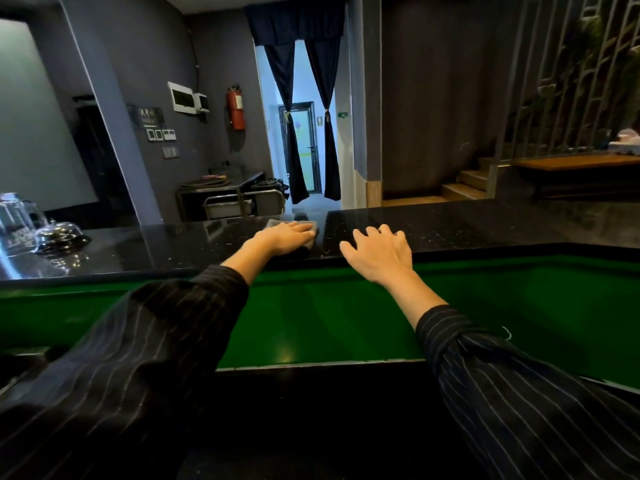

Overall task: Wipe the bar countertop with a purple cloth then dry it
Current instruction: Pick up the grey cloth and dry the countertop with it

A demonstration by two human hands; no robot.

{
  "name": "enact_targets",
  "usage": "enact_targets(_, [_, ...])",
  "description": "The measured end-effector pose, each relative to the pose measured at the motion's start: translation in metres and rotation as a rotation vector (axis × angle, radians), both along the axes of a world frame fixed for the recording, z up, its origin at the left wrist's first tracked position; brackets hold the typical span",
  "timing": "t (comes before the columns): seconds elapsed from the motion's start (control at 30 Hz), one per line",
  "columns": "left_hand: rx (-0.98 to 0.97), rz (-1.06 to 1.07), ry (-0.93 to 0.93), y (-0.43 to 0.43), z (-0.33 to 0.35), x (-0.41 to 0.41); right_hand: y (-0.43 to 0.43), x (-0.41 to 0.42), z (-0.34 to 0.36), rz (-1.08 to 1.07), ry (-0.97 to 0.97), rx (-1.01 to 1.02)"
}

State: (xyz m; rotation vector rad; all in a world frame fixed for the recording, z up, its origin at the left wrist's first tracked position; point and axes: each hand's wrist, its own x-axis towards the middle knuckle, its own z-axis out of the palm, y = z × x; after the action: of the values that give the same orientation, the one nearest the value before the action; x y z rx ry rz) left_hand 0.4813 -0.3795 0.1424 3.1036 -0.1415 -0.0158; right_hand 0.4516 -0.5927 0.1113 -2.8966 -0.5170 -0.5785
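Observation:
The bar countertop (450,226) is glossy black speckled stone running across the view. My left hand (284,237) lies flat on a cloth (277,223) that looks greyish in this light, pressing it onto the counter near its far edge; most of the cloth is hidden under the palm. My right hand (379,252) rests on the counter's near edge, fingers spread, holding nothing. Both arms wear dark pinstriped sleeves.
A silver call bell (60,235) and upturned glasses (15,220) stand on the counter at far left. Below the counter's near edge runs a green panel (329,317). Beyond the bar are a steel trolley (239,199), a curtained doorway and stairs at right.

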Motion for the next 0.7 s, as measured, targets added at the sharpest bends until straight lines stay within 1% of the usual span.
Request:
enact_targets(0.2, [-0.005, -0.108, -0.055, -0.062, -0.004, -0.026, 0.001, -0.003, 0.006, -0.011, 0.056, -0.009])
enact_targets(0.27, [0.014, -0.135, -0.104, -0.061, -0.007, -0.04, -0.001, -0.003, 0.014, 0.011, 0.134, -0.001])
enact_targets(0.37, [-0.026, -0.17, -0.184, -0.054, -0.013, -0.066, -0.021, -0.002, 0.03, 0.099, 0.304, 0.043])
enact_targets(0.4, [-0.043, -0.161, -0.198, -0.049, -0.012, -0.073, -0.032, 0.0, 0.03, 0.126, 0.301, 0.078])
enact_targets(0.43, [-0.057, -0.154, -0.204, -0.044, -0.012, -0.076, -0.041, 0.001, 0.027, 0.124, 0.235, 0.116])
enact_targets(0.5, [-0.052, -0.134, -0.166, -0.032, -0.01, -0.072, -0.055, -0.001, 0.013, 0.02, 0.011, 0.115])
enact_targets(0.53, [-0.047, -0.119, -0.139, -0.028, -0.008, -0.065, -0.056, -0.002, 0.005, -0.028, -0.056, 0.099])
enact_targets(0.57, [-0.049, -0.089, -0.116, -0.025, -0.007, -0.055, -0.056, -0.001, -0.001, -0.048, -0.08, 0.089])
enact_targets(0.63, [-0.056, -0.015, -0.076, -0.029, -0.005, -0.036, -0.053, 0.003, -0.002, -0.051, -0.05, 0.07])
enact_targets(0.7, [-0.022, 0.017, -0.042, -0.042, -0.001, -0.019, -0.052, 0.006, 0.002, -0.06, -0.034, 0.075])
